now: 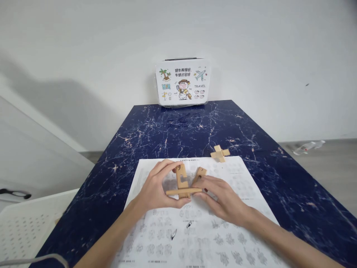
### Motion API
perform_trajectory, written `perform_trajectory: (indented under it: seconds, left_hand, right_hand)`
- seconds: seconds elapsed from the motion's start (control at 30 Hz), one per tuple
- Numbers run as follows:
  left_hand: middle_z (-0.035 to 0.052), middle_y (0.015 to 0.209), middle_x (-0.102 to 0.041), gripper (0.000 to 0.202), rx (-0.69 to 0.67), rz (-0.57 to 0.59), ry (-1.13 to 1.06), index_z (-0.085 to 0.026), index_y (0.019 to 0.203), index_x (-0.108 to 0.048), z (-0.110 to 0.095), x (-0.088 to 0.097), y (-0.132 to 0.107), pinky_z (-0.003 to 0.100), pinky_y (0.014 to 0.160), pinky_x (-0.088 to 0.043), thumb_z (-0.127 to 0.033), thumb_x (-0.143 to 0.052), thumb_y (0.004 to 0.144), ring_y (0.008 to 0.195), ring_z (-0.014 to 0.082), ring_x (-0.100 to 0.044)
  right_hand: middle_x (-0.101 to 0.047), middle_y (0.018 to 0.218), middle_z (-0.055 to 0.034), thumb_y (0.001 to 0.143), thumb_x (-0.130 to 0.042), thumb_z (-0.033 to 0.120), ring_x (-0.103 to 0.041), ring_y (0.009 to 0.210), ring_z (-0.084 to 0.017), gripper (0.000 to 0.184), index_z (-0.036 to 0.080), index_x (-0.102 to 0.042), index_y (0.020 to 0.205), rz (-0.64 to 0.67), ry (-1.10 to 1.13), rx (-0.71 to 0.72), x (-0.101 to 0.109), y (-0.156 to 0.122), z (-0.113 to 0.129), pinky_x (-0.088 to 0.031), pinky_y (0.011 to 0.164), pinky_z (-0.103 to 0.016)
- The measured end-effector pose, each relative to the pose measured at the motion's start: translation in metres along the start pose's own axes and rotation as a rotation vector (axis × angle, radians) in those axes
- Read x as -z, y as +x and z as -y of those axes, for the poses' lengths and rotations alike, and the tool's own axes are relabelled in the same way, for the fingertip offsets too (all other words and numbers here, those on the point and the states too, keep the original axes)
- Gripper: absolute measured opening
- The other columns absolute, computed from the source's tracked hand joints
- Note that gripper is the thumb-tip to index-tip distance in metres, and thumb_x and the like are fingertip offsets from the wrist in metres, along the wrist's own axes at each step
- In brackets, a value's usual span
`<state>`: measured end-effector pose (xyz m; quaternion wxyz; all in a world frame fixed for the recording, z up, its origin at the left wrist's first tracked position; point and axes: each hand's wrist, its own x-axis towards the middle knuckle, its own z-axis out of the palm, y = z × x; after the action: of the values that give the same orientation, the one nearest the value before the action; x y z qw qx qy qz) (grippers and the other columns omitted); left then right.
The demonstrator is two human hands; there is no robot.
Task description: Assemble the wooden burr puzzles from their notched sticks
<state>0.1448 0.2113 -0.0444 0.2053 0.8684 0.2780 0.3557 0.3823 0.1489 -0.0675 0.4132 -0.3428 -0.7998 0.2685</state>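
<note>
Wooden puzzle pieces [182,180], interlocked, held just above printed sheet [195,230] on dark blue marbled table [181,126]. Pinched at flat stick [182,192] left end by curled left hand [156,188], at right end by half-folded right hand [220,199]. Farther back, at sheet's far edge: small wooden cross [219,153].

Cartoon-printed box [183,82] against the wall; white perforated crate [25,219] left; marbled blue table [173,126].

Left grip [156,188] curled, thumb underneath — right grip [220,199] pinching, palm down, both close
</note>
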Motion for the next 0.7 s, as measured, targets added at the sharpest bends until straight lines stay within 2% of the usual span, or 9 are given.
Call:
perform_trajectory:
  seconds: [0.17,0.23,0.4,0.63,0.7]
  left_hand:
    - [0.0108,0.129,-0.066,0.085,0.027,0.015,0.006,-0.026,0.141,-0.053,0.002,0.0005,-0.0003,0.051,0.102,-0.055,-0.034,-0.089,0.065,0.117,0.0329,-0.065]
    - [0.0106,0.131,-0.066,0.08,0.007,0.02,0.004,-0.027,0.141,-0.055,0.0027,-0.0009,-0.0013,0.051,0.104,-0.054,-0.035,-0.088,0.069,0.119,0.0323,-0.065]
    - [0.0095,0.132,-0.064,0.054,-0.013,0.057,0.067,-0.03,0.13,-0.067,0.0066,-0.006,-0.0041,0.049,0.1,-0.056,-0.038,-0.084,0.08,0.117,0.0304,-0.064]
    - [0.0102,0.133,-0.058,0.044,0.004,0.079,0.119,-0.031,0.13,-0.067,0.0072,-0.0072,-0.0048,0.05,0.098,-0.057,-0.036,-0.078,0.087,0.116,0.0294,-0.062]
    - [0.0102,0.135,-0.056,0.052,0.036,0.109,0.073,-0.031,0.132,-0.065,0.0052,-0.0075,-0.0048,0.047,0.096,-0.059,-0.039,-0.082,0.084,0.116,0.0288,-0.063]
  right_hand:
    - [-0.071,0.095,-0.005,0.109,-0.05,0.026,-0.063,0.083,-0.021,0.014,0.024,-0.065,0.11,-0.011,0.027,-0.001,-0.0011,-0.001,-0.0006,-0.049,0.072,-0.035]
    - [-0.071,0.095,-0.0049,0.109,-0.051,0.027,-0.062,0.081,-0.02,0.015,0.023,-0.065,0.11,-0.02,0.05,-0.018,-0.0008,-0.0014,-0.0015,-0.049,0.071,-0.034]
    - [-0.071,0.094,-0.0038,0.109,-0.052,0.029,-0.059,0.077,-0.018,0.015,0.023,-0.066,0.108,-0.027,0.098,-0.09,0.0,-0.0032,-0.002,-0.048,0.069,-0.032]
    - [-0.07,0.088,-0.0024,0.107,-0.054,0.033,-0.059,0.074,-0.018,0.017,0.023,-0.066,0.102,-0.017,0.117,-0.197,-0.0021,-0.0027,0.0016,-0.046,0.067,-0.032]
    - [-0.071,0.087,-0.0028,0.107,-0.054,0.034,-0.061,0.075,-0.019,0.018,0.023,-0.067,0.101,-0.037,0.174,-0.251,-0.0011,-0.001,0.0034,-0.047,0.07,-0.033]
